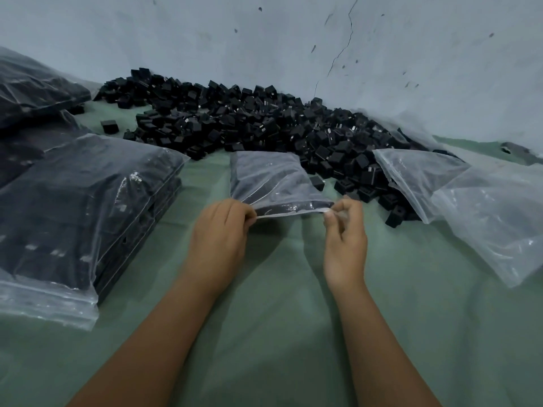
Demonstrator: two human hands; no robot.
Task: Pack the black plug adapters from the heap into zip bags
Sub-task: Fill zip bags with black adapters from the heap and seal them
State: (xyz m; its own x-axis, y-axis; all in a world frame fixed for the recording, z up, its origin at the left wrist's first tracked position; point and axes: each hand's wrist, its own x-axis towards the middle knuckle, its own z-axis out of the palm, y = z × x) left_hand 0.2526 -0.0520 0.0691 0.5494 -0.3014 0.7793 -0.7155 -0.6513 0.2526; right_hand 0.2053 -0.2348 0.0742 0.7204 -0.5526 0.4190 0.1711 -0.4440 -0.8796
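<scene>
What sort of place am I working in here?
Likely a small packing workshop: a loose heap of black plug adapters on a green cloth, stacked filled zip bags, against a cracked, bare wall.

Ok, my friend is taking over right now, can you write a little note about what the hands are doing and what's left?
Left hand and right hand each pinch one end of the zip edge of the filled small bag, which lies on the green cloth.
Done: filled bags are stacked at the left.
Left: press this zip closed if it is not yet sealed, then keep packing; a big heap of black adapters remains by the wall. Empty bags wait at the right.
</scene>
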